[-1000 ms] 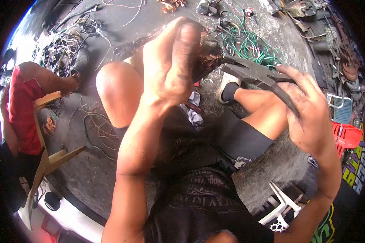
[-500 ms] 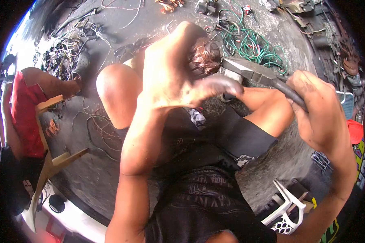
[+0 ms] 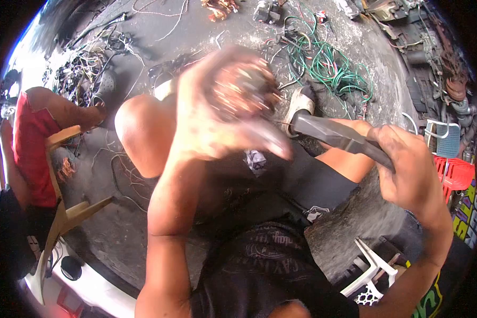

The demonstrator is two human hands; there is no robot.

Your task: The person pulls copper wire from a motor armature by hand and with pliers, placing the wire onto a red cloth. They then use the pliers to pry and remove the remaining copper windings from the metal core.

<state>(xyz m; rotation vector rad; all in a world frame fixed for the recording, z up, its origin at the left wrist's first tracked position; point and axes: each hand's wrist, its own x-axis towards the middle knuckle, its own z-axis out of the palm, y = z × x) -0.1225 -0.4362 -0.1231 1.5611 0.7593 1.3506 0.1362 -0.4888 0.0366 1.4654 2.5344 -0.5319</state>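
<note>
Your left hand [image 3: 204, 127] is blurred by motion, its fingers curled around a roundish copper bundle [image 3: 244, 93] of bright, stringy strands, with the thumb stretched out below it. Your right hand [image 3: 406, 161] is wrapped around the dark handles of metal pliers [image 3: 331, 133]; their blunt, dull-grey nose points towards your left thumb, near it. Whether the nose grips anything, you cannot tell here. Bundle and pliers are both held up in front of your body. Past them, on the rough, stained grey floor [image 3: 164, 29], lies a loose tangle of smooth green wires [image 3: 331, 71]; farther left sits a heap of thin mixed wiring [image 3: 82, 66], and near the top a frayed coppery clump [image 3: 220, 8].
</note>
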